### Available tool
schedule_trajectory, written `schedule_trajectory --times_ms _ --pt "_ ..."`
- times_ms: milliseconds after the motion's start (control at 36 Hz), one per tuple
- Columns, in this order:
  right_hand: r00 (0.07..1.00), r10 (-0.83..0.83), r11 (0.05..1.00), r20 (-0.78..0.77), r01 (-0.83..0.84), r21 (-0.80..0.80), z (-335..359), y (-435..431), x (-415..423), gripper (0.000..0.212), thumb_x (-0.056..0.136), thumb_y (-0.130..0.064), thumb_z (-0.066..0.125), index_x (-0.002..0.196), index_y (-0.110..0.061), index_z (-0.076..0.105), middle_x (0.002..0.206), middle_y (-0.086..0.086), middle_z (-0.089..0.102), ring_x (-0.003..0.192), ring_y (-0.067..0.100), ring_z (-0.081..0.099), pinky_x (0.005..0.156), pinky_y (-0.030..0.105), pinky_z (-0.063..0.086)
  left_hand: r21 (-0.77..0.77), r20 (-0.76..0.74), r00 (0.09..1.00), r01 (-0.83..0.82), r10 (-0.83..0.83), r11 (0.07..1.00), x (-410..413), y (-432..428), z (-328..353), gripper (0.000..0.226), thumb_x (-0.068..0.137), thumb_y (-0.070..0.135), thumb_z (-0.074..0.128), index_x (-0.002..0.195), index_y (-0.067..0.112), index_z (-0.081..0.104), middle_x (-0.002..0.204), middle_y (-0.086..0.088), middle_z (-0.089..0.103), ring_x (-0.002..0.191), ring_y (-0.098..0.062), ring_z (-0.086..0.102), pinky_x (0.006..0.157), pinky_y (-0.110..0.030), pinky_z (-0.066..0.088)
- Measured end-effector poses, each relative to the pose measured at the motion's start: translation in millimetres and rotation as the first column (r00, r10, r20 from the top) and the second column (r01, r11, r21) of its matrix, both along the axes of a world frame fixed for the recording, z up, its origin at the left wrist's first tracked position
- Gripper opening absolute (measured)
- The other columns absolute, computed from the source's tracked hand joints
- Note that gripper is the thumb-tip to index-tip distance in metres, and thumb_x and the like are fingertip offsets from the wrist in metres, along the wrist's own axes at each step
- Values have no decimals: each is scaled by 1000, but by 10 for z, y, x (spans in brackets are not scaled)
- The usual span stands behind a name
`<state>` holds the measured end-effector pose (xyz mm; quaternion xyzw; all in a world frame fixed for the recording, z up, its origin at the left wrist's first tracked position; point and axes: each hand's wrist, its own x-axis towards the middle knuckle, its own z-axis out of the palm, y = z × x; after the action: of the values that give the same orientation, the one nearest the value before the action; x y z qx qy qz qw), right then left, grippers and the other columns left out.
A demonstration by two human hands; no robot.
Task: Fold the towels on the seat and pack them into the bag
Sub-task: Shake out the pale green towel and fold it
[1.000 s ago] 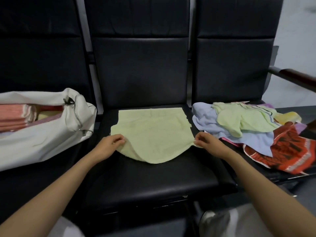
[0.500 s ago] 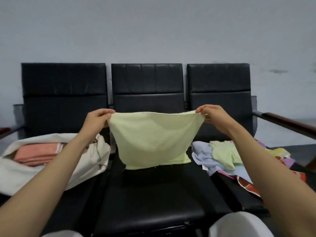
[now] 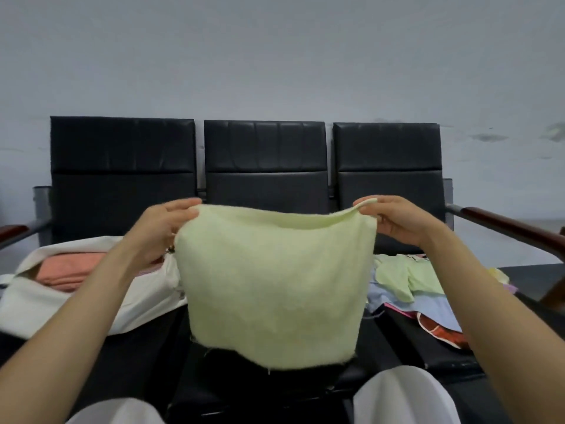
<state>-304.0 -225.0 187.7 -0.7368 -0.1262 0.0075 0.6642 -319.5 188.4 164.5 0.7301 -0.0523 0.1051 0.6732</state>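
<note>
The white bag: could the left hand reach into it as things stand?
Likely not yet: the left hand pinches the green towel. Otherwise the white bag lies open just below it.

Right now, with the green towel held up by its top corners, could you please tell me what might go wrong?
The light green towel hangs only from pinches by the left hand and right hand; a slipped corner could drop it crooked. The white bag lies slumped with orange towels inside; its mouth may hinder packing.
</note>
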Motion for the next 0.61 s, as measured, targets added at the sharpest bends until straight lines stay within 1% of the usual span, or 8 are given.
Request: schedule_trajectory --times_ms 56,167,250,306,361,472,556,611 --pt "998 -15 999 -65 13 -42 -252 43 119 16 94 1 54 104 0 66 69 -1 67 59 5 62 63 20 55 88 -98 995 -10 19 996 126 -54 -317 30 91 12 63 121 19 64 108 -7 70 91 -18 64 78 -29 49" --pt "980 -80 984 -183 48 -173 -889 135 418 10 93 0 56 95 -1 65 76 5 67 64 10 66 61 21 55 113 -321 946 -4 40 994 451 -66 -1074 37 92 3 59 129 8 56 97 -11 64 82 -19 56 67 -26 42" --pt "947 -125 973 -295 59 -223 -1368 201 661 14 92 1 56 80 -5 59 68 3 57 56 8 58 54 21 52 145 -441 895 3 62 989 643 -155 -1530 39 93 0 55 132 4 51 106 -13 63 82 -18 58 68 -26 47" --pt "914 -156 969 -374 68 -238 -1619 230 816 9 93 0 56 86 -3 61 73 6 59 65 12 60 56 22 53 132 -491 868 -6 70 991 758 -214 -1734 41 93 -1 55 133 2 51 107 -14 64 82 -19 61 67 -26 49" --pt "890 -195 966 -411 103 -235 -1737 236 956 12 95 -3 55 85 -5 62 76 6 62 69 14 61 55 22 54 116 -507 858 -26 81 993 900 -234 -1827 40 92 -3 56 132 1 53 103 -14 65 81 -21 62 67 -29 50" --pt "904 -247 965 -349 194 -179 -1579 196 1265 15 96 -9 54 81 -7 58 76 9 53 62 14 52 52 22 45 81 -451 888 -56 87 995 1335 -201 -1694 34 91 2 59 125 5 60 107 -13 66 98 -24 61 86 -32 50" --pt "890 -399 890 -219 319 -325 -1495 144 1637 24 94 -15 58 108 4 63 92 18 56 73 19 49 63 32 48 86 -340 931 -110 133 990 1747 -184 -1533 28 90 6 62 117 9 64 112 -12 66 104 -24 62 95 -35 50" --pt "878 -449 836 -166 347 -425 -1587 135 1908 24 93 -16 59 103 6 61 88 17 51 72 21 44 60 32 43 177 -295 937 -138 187 974 2036 -196 -1567 25 89 9 64 114 13 67 116 -9 66 109 -23 61 101 -38 47"
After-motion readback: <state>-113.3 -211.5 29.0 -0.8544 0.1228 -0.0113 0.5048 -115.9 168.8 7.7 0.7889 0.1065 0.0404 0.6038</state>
